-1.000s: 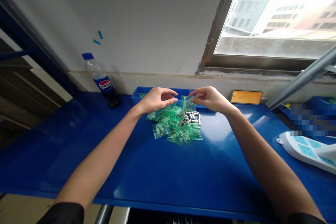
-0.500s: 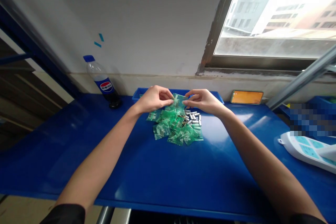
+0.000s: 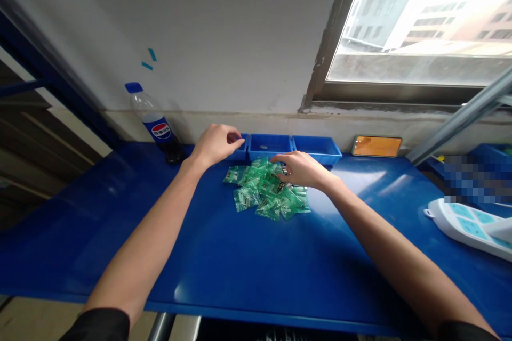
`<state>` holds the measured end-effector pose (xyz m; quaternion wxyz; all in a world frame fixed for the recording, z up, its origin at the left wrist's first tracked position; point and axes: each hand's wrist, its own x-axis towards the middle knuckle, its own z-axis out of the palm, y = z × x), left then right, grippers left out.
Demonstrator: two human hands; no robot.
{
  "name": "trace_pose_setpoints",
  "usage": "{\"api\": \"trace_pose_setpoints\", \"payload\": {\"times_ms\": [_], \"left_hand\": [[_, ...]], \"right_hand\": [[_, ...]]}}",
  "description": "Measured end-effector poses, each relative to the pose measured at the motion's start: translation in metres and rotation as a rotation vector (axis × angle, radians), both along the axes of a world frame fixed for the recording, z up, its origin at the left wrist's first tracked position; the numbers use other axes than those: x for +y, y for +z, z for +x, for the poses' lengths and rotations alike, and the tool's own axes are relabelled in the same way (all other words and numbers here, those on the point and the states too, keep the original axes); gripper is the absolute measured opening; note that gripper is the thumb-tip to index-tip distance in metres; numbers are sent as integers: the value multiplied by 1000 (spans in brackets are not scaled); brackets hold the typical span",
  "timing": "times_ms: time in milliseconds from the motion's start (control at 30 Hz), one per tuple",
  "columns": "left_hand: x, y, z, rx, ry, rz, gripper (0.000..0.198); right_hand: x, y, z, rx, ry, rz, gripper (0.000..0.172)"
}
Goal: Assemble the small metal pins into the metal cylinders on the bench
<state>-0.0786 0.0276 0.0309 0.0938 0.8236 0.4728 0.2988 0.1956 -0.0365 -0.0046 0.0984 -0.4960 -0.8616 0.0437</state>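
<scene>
My left hand (image 3: 218, 145) is in front of the left blue bin (image 3: 240, 153), its thumb and index finger brought together; whether anything small is between them I cannot make out. Just right of it lies a heap of small green plastic bags (image 3: 256, 184) with metal pieces inside. My right hand (image 3: 302, 168) hovers over the heap's right side, thumb and index finger apart, with no bag in its grasp. Beneath its fingers are loose silver and dark metal pieces (image 3: 282, 186), partly covered by the hand.
A middle bin (image 3: 270, 144) holding a small pale piece and a right bin (image 3: 316, 149) line the wall. A cola bottle (image 3: 160, 130) stands at left. A phone (image 3: 377, 146) leans against the wall, and a white compartment tray (image 3: 468, 224) lies at right on the blue table (image 3: 248, 272).
Both hands have let go of the small green bag they held up; it now seems to lie on the heap. My left hand moved left to the bin, my right hand lower over the metal pieces.
</scene>
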Motion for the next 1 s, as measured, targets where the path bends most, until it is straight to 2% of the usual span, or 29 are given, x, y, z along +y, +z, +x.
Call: {"api": "trace_pose_setpoints", "payload": {"times_ms": [100, 200, 300, 467, 633, 800, 900, 1000], "left_hand": [[-6, 1, 10, -16, -105, -50, 27], [-14, 4, 18, -10, -198, -103, 29], [-19, 6, 24, -10, -258, -146, 29], [-23, 7, 29, -55, -312, -185, 27], [-27, 6, 36, -151, -360, -273, 32], [-33, 6, 43, -287, -430, -436, 36], [-34, 7, 44, -341, -390, -448, 34], [-32, 10, 42, -348, -350, -439, 32]], "right_hand": [[-1, 1, -2, -61, -31, 54, 48], [-1, 7, -1, -70, -48, 83, 38], [1, 13, 4, -11, -32, 83, 29], [4, 22, 16, 121, -37, 72, 24], [3, 29, 20, 414, -70, -13, 24], [0, 29, 12, 820, -18, -234, 37], [0, 27, 6, 945, -34, -300, 41], [1, 23, 3, 977, -50, -307, 42]]}}
